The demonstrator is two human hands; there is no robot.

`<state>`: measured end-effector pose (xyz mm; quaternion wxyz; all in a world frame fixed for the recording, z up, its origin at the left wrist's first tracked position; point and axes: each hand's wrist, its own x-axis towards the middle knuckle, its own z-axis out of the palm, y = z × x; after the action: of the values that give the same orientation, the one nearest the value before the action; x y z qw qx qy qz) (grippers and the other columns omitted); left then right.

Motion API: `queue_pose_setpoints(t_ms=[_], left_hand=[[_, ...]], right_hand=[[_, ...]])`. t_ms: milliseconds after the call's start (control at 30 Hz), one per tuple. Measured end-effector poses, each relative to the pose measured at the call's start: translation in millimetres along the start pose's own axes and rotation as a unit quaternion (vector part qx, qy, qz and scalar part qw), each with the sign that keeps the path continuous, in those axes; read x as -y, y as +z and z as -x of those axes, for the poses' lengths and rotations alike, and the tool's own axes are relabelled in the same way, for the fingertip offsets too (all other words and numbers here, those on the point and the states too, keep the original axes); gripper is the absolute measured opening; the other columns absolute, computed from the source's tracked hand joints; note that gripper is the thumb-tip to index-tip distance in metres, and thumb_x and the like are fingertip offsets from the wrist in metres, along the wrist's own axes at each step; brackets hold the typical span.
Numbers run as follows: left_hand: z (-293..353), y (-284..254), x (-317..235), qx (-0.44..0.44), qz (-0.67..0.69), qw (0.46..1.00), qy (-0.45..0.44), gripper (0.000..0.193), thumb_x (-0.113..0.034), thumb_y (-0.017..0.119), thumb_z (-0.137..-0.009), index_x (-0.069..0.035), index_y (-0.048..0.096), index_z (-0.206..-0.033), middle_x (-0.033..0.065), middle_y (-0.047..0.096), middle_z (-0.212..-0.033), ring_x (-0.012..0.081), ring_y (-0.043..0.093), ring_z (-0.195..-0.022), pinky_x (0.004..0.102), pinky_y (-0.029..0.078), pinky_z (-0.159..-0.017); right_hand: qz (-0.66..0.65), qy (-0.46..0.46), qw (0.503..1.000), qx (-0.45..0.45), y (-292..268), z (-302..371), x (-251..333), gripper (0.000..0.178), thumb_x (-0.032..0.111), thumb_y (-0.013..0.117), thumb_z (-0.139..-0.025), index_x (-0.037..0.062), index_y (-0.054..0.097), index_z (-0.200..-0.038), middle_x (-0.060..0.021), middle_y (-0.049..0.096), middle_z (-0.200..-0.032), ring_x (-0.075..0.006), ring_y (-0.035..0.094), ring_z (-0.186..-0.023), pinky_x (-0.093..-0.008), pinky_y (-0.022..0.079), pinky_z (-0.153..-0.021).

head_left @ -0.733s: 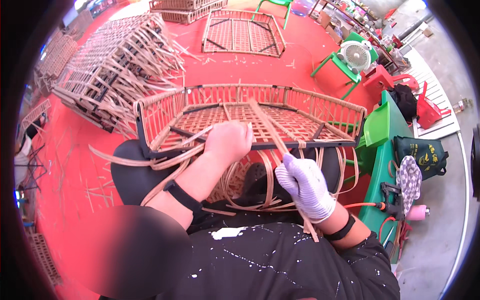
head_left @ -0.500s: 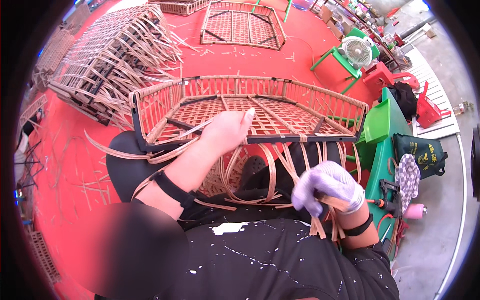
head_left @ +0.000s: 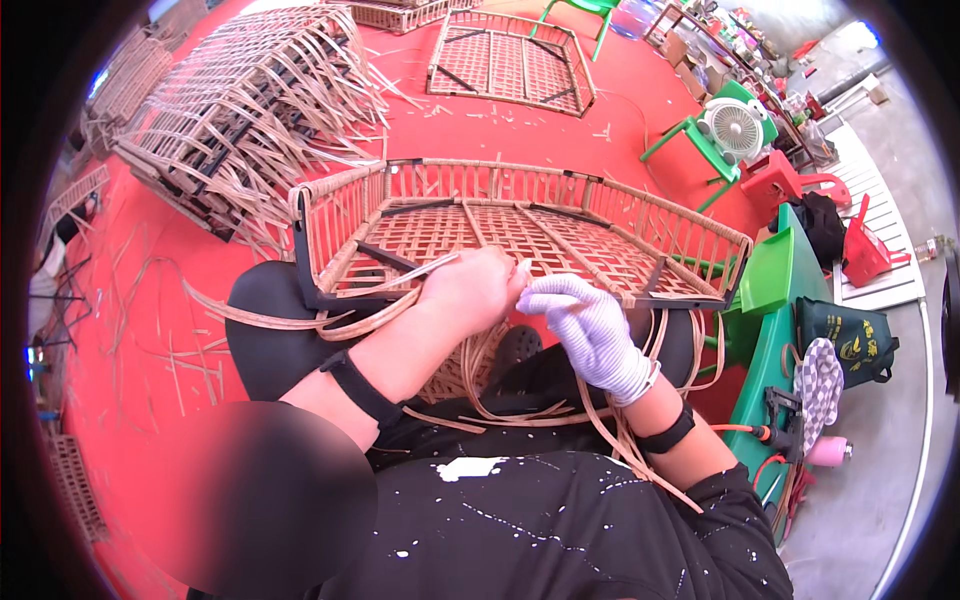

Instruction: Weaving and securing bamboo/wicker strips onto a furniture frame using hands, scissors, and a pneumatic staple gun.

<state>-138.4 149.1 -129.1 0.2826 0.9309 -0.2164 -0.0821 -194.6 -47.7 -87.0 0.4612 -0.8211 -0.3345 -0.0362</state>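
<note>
A half-woven rattan tray (head_left: 530, 222), with a dark frame and a slatted raised wall, lies across my thighs. My bare left hand (head_left: 472, 288) is closed at its near edge, with a thin silvery rod (head_left: 428, 268) sticking out past the wrist side. My right hand (head_left: 585, 325), in a pale knitted glove, meets the left thumb at the same edge. Its thumb and forefinger are pinched together; what lies between them is hidden. Loose rattan strips (head_left: 600, 420) hang from the near edge over my lap and beneath my right wrist.
Stacked rattan frames (head_left: 250, 100) with loose ends stand far left on the red floor covering. Another rattan tray (head_left: 510, 65) lies beyond. To the right are a green table (head_left: 765, 350), a green chair (head_left: 690, 150) bearing a white fan (head_left: 735, 128), and a dark bag (head_left: 850, 340).
My right hand has risen from the hanging strips by my lap to the tray's near edge, beside my left hand. The strips it held now hang loose. The view has shifted slightly.
</note>
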Motion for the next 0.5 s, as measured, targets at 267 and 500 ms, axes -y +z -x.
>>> queue_pose_setpoints(t_ms=[267,500], left_hand=[[-3,13,-5,-0.035,-0.063,0.997,0.02,0.046,-0.034,0.043,-0.104,-0.001,0.075,-0.096,0.0253,0.071,-0.096,0.0421,0.072,-0.092,0.0517,0.058,-0.081],[-5,2,-8,0.045,-0.106,0.993,0.01,0.04,-0.032,0.046,-0.104,-0.001,0.072,-0.1,0.0221,0.071,-0.104,0.0385,0.071,-0.099,0.0498,0.058,-0.086]], right_hand=[[-0.527,0.38,0.738,-0.185,3,-21,29,0.061,0.036,0.038,-0.112,0.0175,0.032,-0.054,0.001,0.026,-0.049,-0.0169,0.031,-0.048,-0.0335,0.03,-0.054],[-0.299,0.355,0.884,0.051,-3,18,75,0.053,0.031,0.044,-0.111,0.0076,0.054,-0.065,0.0039,0.041,-0.056,-0.0097,0.036,-0.052,-0.029,0.03,-0.052]])
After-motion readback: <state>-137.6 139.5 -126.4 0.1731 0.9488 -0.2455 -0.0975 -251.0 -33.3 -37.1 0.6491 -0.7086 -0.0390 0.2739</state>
